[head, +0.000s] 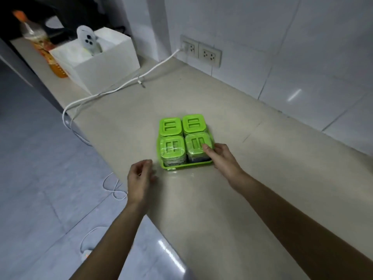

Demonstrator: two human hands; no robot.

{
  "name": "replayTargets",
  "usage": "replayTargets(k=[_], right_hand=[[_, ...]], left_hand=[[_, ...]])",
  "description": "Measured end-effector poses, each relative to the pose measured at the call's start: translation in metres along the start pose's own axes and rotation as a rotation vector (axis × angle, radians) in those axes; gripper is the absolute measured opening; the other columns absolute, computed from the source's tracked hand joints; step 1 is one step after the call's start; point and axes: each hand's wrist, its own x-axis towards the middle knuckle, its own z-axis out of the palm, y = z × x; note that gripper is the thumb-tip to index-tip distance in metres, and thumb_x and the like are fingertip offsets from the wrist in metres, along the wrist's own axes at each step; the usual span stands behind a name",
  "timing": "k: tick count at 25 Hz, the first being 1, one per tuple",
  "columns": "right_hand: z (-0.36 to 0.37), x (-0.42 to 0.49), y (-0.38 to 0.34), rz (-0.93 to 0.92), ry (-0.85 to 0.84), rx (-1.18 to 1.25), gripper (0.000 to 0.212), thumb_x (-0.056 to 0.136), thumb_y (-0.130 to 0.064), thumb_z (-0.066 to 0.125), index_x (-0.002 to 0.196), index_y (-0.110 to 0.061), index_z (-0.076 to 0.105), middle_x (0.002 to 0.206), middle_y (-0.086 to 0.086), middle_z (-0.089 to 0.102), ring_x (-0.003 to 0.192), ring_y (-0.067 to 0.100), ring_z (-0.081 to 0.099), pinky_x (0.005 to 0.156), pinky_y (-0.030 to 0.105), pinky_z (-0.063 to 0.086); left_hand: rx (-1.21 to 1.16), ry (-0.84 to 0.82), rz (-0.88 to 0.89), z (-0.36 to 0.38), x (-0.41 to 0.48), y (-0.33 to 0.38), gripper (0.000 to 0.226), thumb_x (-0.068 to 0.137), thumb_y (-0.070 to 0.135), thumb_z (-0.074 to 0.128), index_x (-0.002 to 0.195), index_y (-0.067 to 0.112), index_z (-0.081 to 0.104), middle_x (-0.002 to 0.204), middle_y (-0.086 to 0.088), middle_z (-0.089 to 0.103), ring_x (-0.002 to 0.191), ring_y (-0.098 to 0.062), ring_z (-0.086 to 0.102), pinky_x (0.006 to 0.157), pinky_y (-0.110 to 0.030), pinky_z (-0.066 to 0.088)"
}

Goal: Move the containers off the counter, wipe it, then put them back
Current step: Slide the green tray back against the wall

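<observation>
Containers: four clear tubs with green lids (pixel 184 136), packed two by two in a green tray (pixel 188 165), the set apparently film-wrapped; one lift would likely carry all four.
Position: the tray sits on the beige counter (pixel 232 110), mid-way along it and nearer the front edge than the wall.
Right hand (pixel 221 156): at the tray's near right corner, thumb lying on the near right lid, the other fingers curled down the tray's right side; touching, but I cannot tell whether it grips yet.
Left hand (pixel 140 176): just left of the tray's near left corner, apart from it, fingers half curled with nothing in them; probably shaped to take the other side.
Why two hands: a flat, loaded tray tips easily if raised from one corner, so a hold on both sides seems intended.
Stage: judging from the layout, either the first lift or the final setting back; no cloth is visible to decide it.
Far left: a white box (pixel 96 59), a bottle (pixel 40 43) and a white cable (pixel 129 82) from the wall sockets (pixel 200 50) also occupy the counter.
</observation>
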Motion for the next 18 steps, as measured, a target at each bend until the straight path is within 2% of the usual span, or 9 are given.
replayTargets(k=[2,3,5,8,11,13,16,18], right_hand=[[0.006,0.017,-0.004,0.049,0.064,0.076,0.060,0.076,-0.042,0.075,0.122,-0.018,0.044,0.115,0.002,0.062,0.100,0.015,0.062,0.093,0.037,0.051],[0.005,0.023,-0.006,0.077,0.088,0.086,0.072,0.069,-0.043,0.079,0.125,-0.017,0.043,0.116,0.004,0.060,0.105,0.020,0.062,0.097,0.043,0.050],[0.000,0.028,-0.007,0.121,0.099,0.094,0.084,0.064,-0.038,0.084,0.132,-0.014,0.041,0.117,0.006,0.057,0.109,0.024,0.061,0.099,0.045,0.049],[-0.024,0.021,-0.003,0.126,0.114,0.162,0.072,0.071,-0.027,0.082,0.129,-0.007,0.044,0.109,0.004,0.059,0.108,0.023,0.062,0.099,0.043,0.049],[-0.068,-0.001,0.009,0.101,0.136,0.215,0.042,0.078,-0.022,0.077,0.108,-0.011,0.050,0.092,-0.003,0.065,0.091,0.018,0.066,0.092,0.036,0.053],[-0.110,-0.014,0.022,0.073,0.206,0.254,0.023,0.081,-0.020,0.073,0.096,-0.011,0.058,0.092,0.001,0.070,0.080,0.012,0.067,0.086,0.032,0.055],[-0.180,-0.034,0.042,0.058,0.355,0.257,0.021,0.083,-0.024,0.071,0.096,-0.008,0.067,0.095,0.008,0.072,0.069,0.003,0.068,0.066,0.018,0.055],[-0.219,-0.047,0.055,0.077,0.449,0.258,0.030,0.083,-0.028,0.071,0.101,-0.004,0.068,0.092,0.006,0.072,0.068,0.003,0.067,0.060,0.014,0.051]], left_hand=[[0.029,-0.087,-0.008,0.010,0.013,0.013,0.031,0.090,0.026,0.063,0.116,0.010,0.056,0.101,-0.010,0.061,0.084,-0.019,0.061,0.077,-0.036,0.052],[0.069,-0.129,-0.019,0.018,0.016,0.020,0.043,0.089,0.027,0.065,0.125,0.009,0.051,0.103,-0.009,0.062,0.084,-0.017,0.061,0.081,-0.037,0.052],[0.135,-0.193,-0.044,0.032,0.019,0.029,0.055,0.086,0.026,0.068,0.133,0.011,0.044,0.103,-0.008,0.063,0.084,-0.014,0.062,0.081,-0.031,0.052],[0.193,-0.244,-0.053,0.053,0.014,0.035,0.064,0.083,0.025,0.072,0.137,0.016,0.038,0.109,-0.013,0.062,0.085,-0.014,0.062,0.071,-0.022,0.047],[0.239,-0.360,0.000,0.090,-0.001,0.035,0.062,0.083,0.024,0.072,0.135,0.019,0.040,0.104,-0.011,0.061,0.081,-0.011,0.061,0.067,-0.017,0.046],[0.257,-0.477,0.035,0.132,-0.015,0.031,0.058,0.084,0.020,0.071,0.133,0.018,0.041,0.096,-0.006,0.060,0.077,-0.007,0.059,0.059,-0.008,0.046],[0.298,-0.666,0.064,0.206,-0.042,0.022,0.056,0.085,0.017,0.070,0.133,0.016,0.041,0.092,-0.003,0.059,0.076,-0.006,0.059,0.054,-0.003,0.044],[0.318,-0.777,0.047,0.249,-0.058,0.015,0.059,0.083,0.021,0.072,0.133,0.018,0.041,0.099,-0.010,0.062,0.081,-0.011,0.061,0.062,-0.009,0.047]])
